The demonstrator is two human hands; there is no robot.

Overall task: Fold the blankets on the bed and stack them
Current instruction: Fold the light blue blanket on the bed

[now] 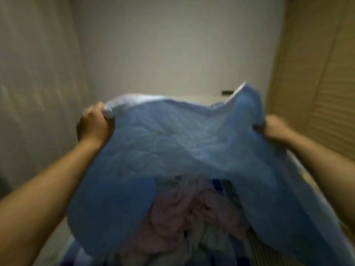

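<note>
Both hands, left hand and right hand, grip the top edge of a blue blanket, fingers curled into the cloth, holding it spread between them; no fold looks made yet. Below the hands a pinkish blanket lies crumpled on the bed, unstacked, with a pale wall beyond and a wooden wardrobe past the right hand.

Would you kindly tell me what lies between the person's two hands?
In the head view, the crumpled light blue blanket spans from left hand to right hand.
</note>
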